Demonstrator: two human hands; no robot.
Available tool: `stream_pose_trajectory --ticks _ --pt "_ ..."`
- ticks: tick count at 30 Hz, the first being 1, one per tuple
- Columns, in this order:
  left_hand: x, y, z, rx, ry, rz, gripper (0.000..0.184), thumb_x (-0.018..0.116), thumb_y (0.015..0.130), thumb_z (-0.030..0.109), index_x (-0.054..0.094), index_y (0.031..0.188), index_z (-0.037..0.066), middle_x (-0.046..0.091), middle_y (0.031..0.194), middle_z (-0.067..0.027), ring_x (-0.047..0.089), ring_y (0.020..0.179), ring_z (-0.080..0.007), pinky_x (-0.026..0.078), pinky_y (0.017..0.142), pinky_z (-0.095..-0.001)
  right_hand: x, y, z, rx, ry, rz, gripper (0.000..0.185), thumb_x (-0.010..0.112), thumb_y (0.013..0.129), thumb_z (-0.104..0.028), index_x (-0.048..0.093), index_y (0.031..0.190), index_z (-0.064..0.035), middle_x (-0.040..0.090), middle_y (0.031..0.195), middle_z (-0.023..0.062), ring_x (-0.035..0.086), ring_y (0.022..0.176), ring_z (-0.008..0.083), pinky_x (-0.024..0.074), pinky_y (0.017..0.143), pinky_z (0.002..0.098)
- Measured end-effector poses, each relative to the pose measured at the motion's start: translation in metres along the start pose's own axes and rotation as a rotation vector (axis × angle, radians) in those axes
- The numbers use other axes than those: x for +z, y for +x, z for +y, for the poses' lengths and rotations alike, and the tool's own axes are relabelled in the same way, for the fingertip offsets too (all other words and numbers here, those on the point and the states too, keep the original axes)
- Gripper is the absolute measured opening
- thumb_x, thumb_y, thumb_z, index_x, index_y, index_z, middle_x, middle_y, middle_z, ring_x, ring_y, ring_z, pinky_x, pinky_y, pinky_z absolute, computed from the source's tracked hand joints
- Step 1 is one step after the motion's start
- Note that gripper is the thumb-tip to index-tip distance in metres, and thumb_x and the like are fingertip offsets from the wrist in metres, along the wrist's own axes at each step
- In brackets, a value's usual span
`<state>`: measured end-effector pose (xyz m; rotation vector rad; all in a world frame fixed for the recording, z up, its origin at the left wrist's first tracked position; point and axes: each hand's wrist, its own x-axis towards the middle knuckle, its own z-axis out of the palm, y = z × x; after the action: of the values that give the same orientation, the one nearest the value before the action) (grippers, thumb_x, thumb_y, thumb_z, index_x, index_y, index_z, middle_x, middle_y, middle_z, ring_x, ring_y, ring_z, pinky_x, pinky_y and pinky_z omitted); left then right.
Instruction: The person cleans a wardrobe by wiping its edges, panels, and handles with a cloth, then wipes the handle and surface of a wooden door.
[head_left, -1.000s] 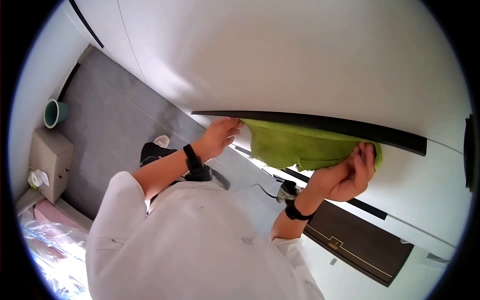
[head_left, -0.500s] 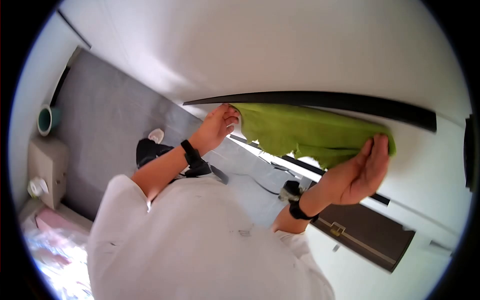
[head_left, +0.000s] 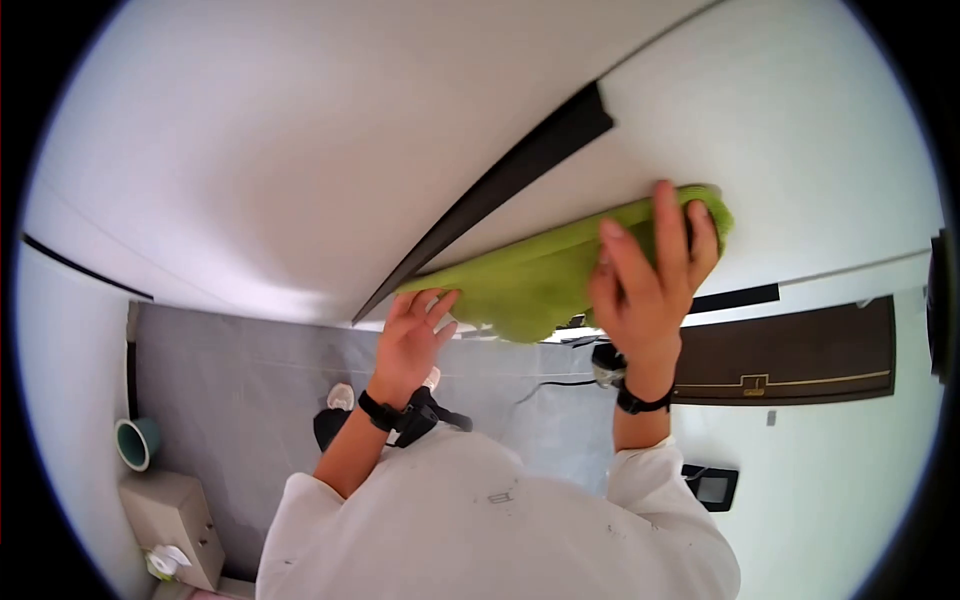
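Observation:
A green cloth (head_left: pixel 540 265) stretches between my two hands along the lower side of a long black strip (head_left: pixel 510 175) on the white panel (head_left: pixel 300 180). My left hand (head_left: pixel 410 350) has its fingers closed at the cloth's left end, near the narrow tip of the strip. At the cloth's right end, my right hand (head_left: pixel 650 290) holds it against the white panel. The right fingers are bent and partly spread over the bunched fabric, slightly blurred. Ragged lower edges of the cloth hang between the hands.
Below lies a grey floor (head_left: pixel 250 370) with a black cable (head_left: pixel 550 384). A beige cabinet (head_left: pixel 165 505) and a teal-lined pot (head_left: pixel 132 445) stand at left. At right are a dark brown panel with gold trim (head_left: pixel 800 350) and a black-framed device (head_left: pixel 712 488).
My view has turned, so the strip now slants up to the right. My right hand has moved up in view, its fingers spreading over the cloth; the left hand appears lower.

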<state>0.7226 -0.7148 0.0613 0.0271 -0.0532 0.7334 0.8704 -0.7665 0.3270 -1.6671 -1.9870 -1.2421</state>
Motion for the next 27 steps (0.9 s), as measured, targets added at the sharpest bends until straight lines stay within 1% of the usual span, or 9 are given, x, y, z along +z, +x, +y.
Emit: stream_pose_trajectory --ticks 1,2,6,9,14,18,24,26,27 --pt "0.004 0.002 -0.001 0.031 0.085 -0.066 0.035 0.05 0.09 0.009 0.052 0.125 0.016 0.053 0.131 -0.0094 0.04 0.131 -0.0333 0.047 0.092 -0.0431 -0.004 -0.007 0.014 -0.007 0.016 0.002 0.038 0.066 0.072 -0.009 0.067 0.11 -0.0175 0.047 0.138 0.017 0.04 0.125 0.0378 0.0349 0.102 0.0454" --pt "0.009 0.001 0.004 0.031 0.101 -0.084 0.035 0.05 0.09 0.009 0.052 0.125 0.016 0.053 0.131 -0.0094 0.04 0.131 -0.0333 0.047 0.092 -0.0431 -0.008 -0.01 0.022 -0.002 0.007 0.024 0.038 0.066 0.072 -0.009 0.067 0.11 -0.0175 0.047 0.138 0.017 0.04 0.125 0.0378 0.0349 0.102 0.0454" --pt "0.048 0.007 0.011 0.046 0.396 -0.11 0.039 0.049 0.093 0.01 0.045 0.132 0.014 0.05 0.133 -0.0207 0.044 0.129 -0.0332 0.045 0.091 -0.0376 -0.022 -0.033 0.062 0.156 -0.065 0.152 0.045 0.06 0.081 -0.007 0.055 0.126 -0.0106 0.025 0.148 0.0278 0.03 0.132 0.047 0.026 0.105 0.0588" --pt "0.07 0.018 0.011 0.161 0.719 -0.089 0.034 0.048 0.096 0.013 0.046 0.129 0.012 0.055 0.127 -0.0203 0.051 0.121 -0.0333 0.042 0.082 -0.0329 -0.019 -0.056 0.076 0.265 -0.05 0.23 0.047 0.059 0.083 -0.008 0.049 0.129 -0.0056 0.026 0.147 0.0282 0.027 0.135 0.0468 0.0235 0.108 0.0564" --pt "0.101 0.017 0.015 0.18 0.717 -0.047 0.034 0.05 0.096 0.015 0.045 0.129 0.011 0.056 0.124 -0.0179 0.052 0.118 -0.0325 0.04 0.077 -0.0324 -0.022 -0.106 0.084 0.504 -0.004 0.238 0.052 0.055 0.078 -0.003 0.045 0.129 -0.0009 0.028 0.146 0.0298 0.027 0.136 0.0466 0.0224 0.111 0.0528" --pt "0.126 0.012 0.017 0.273 0.957 0.081 0.035 0.047 0.094 0.009 0.045 0.129 0.009 0.057 0.123 -0.0161 0.054 0.115 -0.0281 0.04 0.077 -0.0313 -0.013 -0.149 0.077 0.631 0.021 0.2 0.053 0.054 0.077 -0.002 0.045 0.13 -0.0005 0.028 0.145 0.0304 0.028 0.135 0.048 0.0237 0.11 0.0538" --pt "0.164 0.009 -0.019 0.451 1.463 -0.093 0.057 0.048 0.09 0.005 0.03 0.144 0.004 0.055 0.124 -0.0136 0.052 0.115 -0.0221 0.04 0.091 -0.0335 0.024 -0.207 0.061 0.789 0.246 0.348 0.067 0.06 0.082 -0.003 0.026 0.14 -0.0021 0.022 0.147 0.033 0.026 0.135 0.0502 0.0252 0.109 0.0524" --pt "0.162 0.008 -0.029 0.662 1.8 -0.123 0.06 0.052 0.085 0.004 0.033 0.142 0.003 0.052 0.128 -0.0146 0.049 0.119 -0.0237 0.039 0.095 -0.0364 0.033 -0.221 0.046 0.854 0.233 0.215 0.07 0.061 0.083 -0.005 0.023 0.141 -0.0029 0.018 0.148 0.034 0.022 0.136 0.0511 0.0235 0.11 0.0532" --pt "0.154 0.01 -0.026 0.716 1.963 -0.16 0.065 0.055 0.079 0.001 0.034 0.14 0.0 0.049 0.131 -0.0181 0.047 0.121 -0.0304 0.035 0.102 -0.0425 0.035 -0.225 0.04 0.856 0.258 0.205 0.071 0.062 0.083 -0.007 0.022 0.142 -0.0037 0.016 0.149 0.0334 0.019 0.137 0.0511 0.0228 0.11 0.0542"
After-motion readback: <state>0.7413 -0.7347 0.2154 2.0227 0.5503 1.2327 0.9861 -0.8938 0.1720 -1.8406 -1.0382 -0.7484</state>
